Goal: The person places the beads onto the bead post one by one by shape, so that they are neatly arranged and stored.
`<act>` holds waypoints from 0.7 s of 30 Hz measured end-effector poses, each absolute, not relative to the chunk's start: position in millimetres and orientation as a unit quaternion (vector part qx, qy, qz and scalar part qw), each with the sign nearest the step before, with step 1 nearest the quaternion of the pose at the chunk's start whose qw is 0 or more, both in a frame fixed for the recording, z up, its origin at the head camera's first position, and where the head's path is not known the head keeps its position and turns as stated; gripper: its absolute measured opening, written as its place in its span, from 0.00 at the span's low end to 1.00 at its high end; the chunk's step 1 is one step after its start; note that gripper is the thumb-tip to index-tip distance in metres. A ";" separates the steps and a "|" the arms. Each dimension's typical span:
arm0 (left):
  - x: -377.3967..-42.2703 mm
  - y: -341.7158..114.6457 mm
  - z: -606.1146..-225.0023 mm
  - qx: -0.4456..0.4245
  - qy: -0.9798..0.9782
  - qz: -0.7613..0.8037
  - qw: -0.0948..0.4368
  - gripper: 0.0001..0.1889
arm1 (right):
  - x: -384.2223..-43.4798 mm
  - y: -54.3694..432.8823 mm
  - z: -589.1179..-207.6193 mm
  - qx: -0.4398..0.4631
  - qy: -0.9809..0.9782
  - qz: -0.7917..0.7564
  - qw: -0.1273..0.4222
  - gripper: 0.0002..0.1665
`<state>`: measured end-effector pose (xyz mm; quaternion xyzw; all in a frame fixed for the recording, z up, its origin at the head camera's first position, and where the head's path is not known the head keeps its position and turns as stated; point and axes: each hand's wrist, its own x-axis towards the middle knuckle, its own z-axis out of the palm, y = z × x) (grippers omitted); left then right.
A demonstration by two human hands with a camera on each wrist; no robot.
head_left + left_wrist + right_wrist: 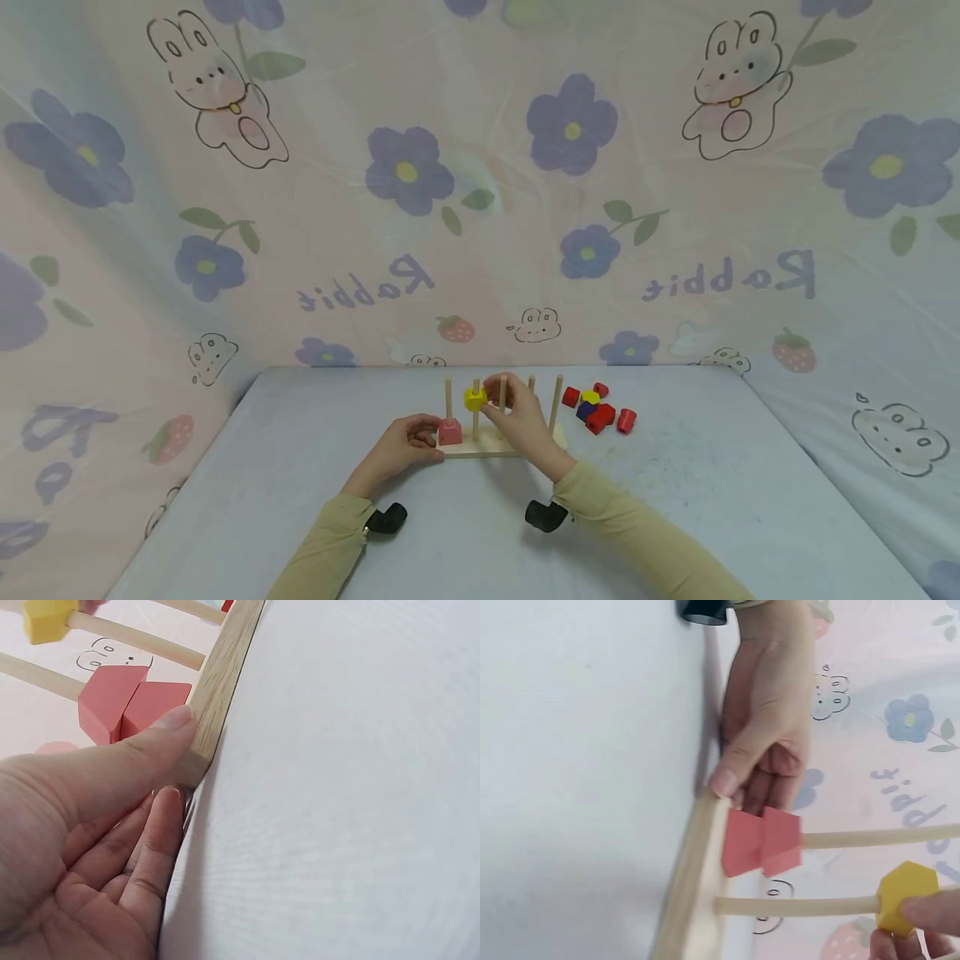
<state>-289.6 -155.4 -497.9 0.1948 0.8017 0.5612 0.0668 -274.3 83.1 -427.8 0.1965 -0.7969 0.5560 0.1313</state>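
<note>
A wooden peg stand (pixel 480 450) with several upright pegs lies on the table. My left hand (pixel 408 442) holds the stand's left end, its thumb (pixel 176 720) on the base edge beside two stacked red blocks (pixel 761 841). These sit low on the leftmost peg (pixel 448 398). High on the second peg (pixel 802 906) is a yellow hexagonal block (pixel 475 399), with the peg passing through it. My right hand (pixel 521 421) pinches this block between thumb and fingers, well above the base. That hand partly hides the pegs farther right.
A loose pile of red blocks (pixel 602 417), with a yellow block (pixel 591 397) and a dark blue block (pixel 586 411), lies right of the stand. A separate red block (pixel 626 421) lies at its right side. Behind the table hangs a printed curtain (pixel 487 250).
</note>
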 end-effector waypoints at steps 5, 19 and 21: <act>-288.9 -155.9 -496.1 0.196 0.798 0.566 0.073 0.27 | -275.0 82.2 -442.4 0.175 -0.811 0.547 0.107 0.15; -270.2 -152.0 -466.6 0.203 0.784 0.580 0.085 0.25 | -275.5 82.3 -469.7 0.165 -0.827 0.533 0.066 0.14; -270.0 -152.0 -466.0 0.203 0.783 0.582 0.085 0.25 | -275.0 82.9 -471.3 0.169 -0.828 0.530 0.064 0.13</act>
